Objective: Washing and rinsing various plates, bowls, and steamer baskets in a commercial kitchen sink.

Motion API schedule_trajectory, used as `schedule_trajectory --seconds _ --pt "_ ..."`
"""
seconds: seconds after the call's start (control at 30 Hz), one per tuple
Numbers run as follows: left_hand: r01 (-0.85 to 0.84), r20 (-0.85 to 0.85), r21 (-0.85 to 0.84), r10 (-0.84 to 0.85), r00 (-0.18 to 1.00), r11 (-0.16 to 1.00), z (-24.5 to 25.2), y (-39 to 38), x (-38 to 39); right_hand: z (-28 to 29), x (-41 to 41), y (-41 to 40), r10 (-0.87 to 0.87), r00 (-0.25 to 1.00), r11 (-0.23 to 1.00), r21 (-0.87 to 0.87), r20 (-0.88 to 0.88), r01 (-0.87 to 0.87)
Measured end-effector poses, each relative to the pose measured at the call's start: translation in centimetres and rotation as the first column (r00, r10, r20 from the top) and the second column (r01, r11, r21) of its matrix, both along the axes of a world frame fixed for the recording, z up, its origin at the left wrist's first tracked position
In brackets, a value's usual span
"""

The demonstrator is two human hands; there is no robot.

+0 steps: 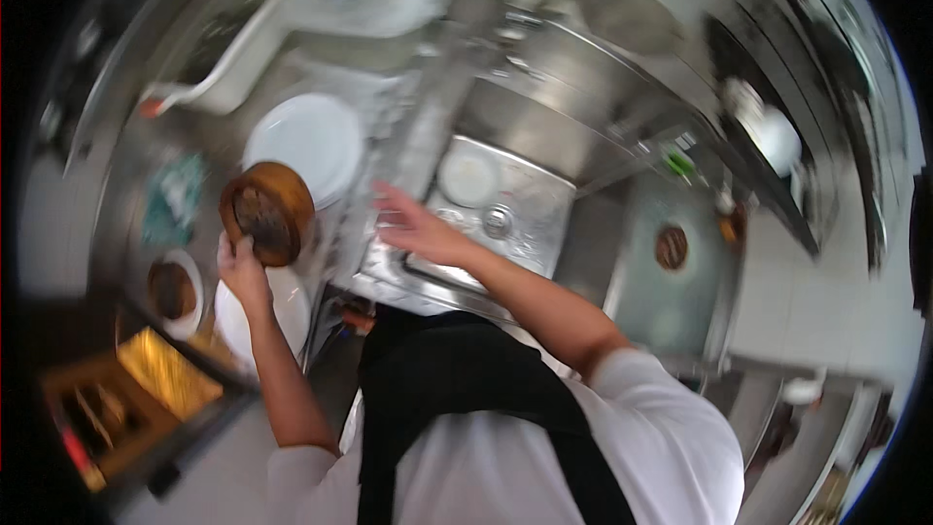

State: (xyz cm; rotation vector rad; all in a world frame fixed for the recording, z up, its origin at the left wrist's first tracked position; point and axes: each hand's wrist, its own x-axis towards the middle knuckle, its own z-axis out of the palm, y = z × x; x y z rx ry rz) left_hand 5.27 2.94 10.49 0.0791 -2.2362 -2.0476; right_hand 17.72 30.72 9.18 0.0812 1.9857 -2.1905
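My left hand [244, 270] grips the rim of a round brown wooden bowl [284, 215], tilted so that its dark inside shows. Behind the bowl lies a large white plate [306, 138], partly covered by it. Another white plate [280, 313] is below, partly behind my left forearm. My right hand [419, 226] is empty with its fingers spread, over the near left edge of a steel sink [539, 182]. In the sink basin lies a round whitish dish [469, 176] near the drain [498, 221]. The view is blurred.
A white plastic tub [248, 73] stands at the upper left, a teal cloth or bag [173, 197] below it. A white bowl with brown contents [191, 292] is at the left. A faucet [514, 25] rises behind the sink; a second basin [656, 306] on the right holds a brown round object [671, 247].
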Motion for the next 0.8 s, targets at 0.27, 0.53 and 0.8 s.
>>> schedule_trajectory --seconds 0.27,0.53,0.8 --pt "0.258 0.284 0.678 -0.569 0.771 0.688 -2.2 12.5 5.9 7.0 4.0 1.2 -0.167 0.980 0.930 0.312 -0.109 0.193" --pt "0.024 0.346 0.926 -0.871 0.349 0.377 -3.0 18.8 9.0 4.0 9.8 4.7 0.032 0.843 0.561 0.708 -0.537 0.429" --pt "0.288 0.342 0.889 -0.934 0.103 0.357 -5.8 19.4 9.7 3.2 16.5 12.5 -0.794 0.599 0.539 0.333 -0.105 0.774"
